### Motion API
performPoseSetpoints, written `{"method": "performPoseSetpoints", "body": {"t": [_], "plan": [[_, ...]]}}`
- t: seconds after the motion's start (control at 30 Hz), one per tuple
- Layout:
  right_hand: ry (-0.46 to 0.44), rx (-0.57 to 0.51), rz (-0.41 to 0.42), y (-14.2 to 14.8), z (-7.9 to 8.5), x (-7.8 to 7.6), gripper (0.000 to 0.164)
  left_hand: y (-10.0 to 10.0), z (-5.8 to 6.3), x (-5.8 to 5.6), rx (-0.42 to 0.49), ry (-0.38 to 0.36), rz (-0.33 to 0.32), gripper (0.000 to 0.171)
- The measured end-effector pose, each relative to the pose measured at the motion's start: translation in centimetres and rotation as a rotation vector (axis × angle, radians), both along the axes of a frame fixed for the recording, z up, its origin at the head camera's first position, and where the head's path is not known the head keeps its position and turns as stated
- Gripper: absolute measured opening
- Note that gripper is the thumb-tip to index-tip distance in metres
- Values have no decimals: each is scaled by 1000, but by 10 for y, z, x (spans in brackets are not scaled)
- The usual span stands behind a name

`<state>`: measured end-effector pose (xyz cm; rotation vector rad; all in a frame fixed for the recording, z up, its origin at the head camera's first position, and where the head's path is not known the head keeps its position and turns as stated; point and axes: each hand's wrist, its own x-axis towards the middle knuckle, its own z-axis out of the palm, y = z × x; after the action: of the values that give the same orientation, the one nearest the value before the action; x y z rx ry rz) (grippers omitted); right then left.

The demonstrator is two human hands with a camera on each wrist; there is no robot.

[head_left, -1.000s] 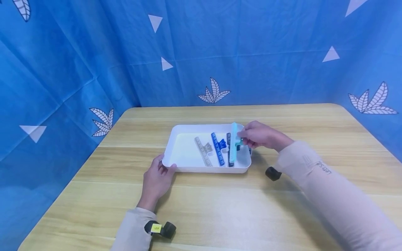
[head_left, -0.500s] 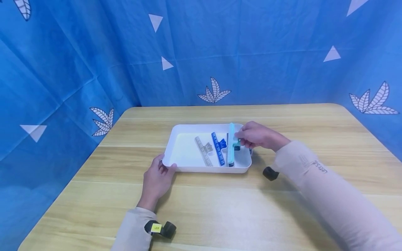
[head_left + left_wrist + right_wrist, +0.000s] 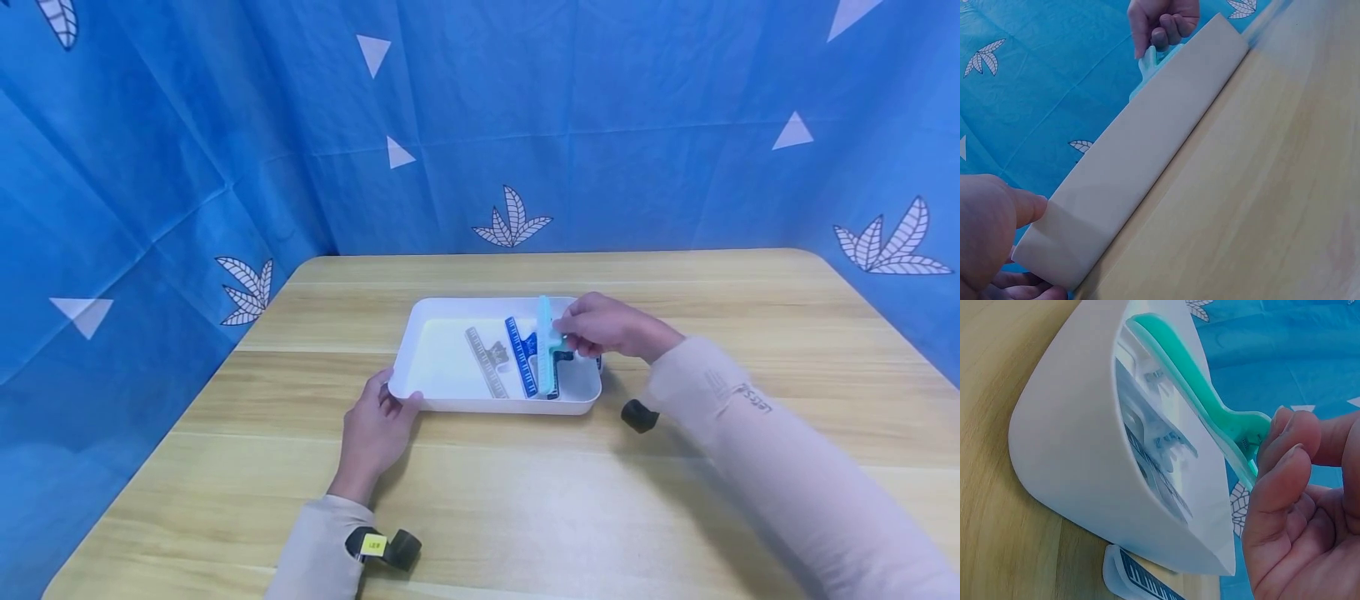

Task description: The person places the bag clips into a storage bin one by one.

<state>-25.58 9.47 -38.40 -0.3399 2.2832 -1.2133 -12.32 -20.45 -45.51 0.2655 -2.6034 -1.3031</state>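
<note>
A white tray lies on the table with several long clips in it. My left hand grips its near left corner, thumb on the front wall and fingers around the side. In my right hand the handle of a mint-green clip is pinched between thumb and fingers. The mint clip hangs over the right half of the tray, overlapping a blue clip and mostly hiding a black clip. Left of these lies a grey clip. All three have piano-key markings.
Outside the tray's right wall, another clip with dark piano-key markings lies on the wooden table. A blue cloth with leaf and triangle prints hangs behind. A black wrist camera sits on the left wrist.
The right hand has moved left with the mint-green clip, from over the black clip to beside and partly over the blue one. The left hand and tray have stayed put.
</note>
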Motion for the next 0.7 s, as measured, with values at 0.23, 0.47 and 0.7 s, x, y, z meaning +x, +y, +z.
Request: {"method": "performPoseSetpoints", "body": {"t": [0.23,0.47,0.7], "plan": [[3,5,0,-4,2,1,24,0,1,0,6,2,1,62],[12,13,9,-8,4,1,24,0,3,1,10,-2,-2,62],[26,45,34,-14,3,-2,26,-1,2,2,9,-7,0,62]]}}
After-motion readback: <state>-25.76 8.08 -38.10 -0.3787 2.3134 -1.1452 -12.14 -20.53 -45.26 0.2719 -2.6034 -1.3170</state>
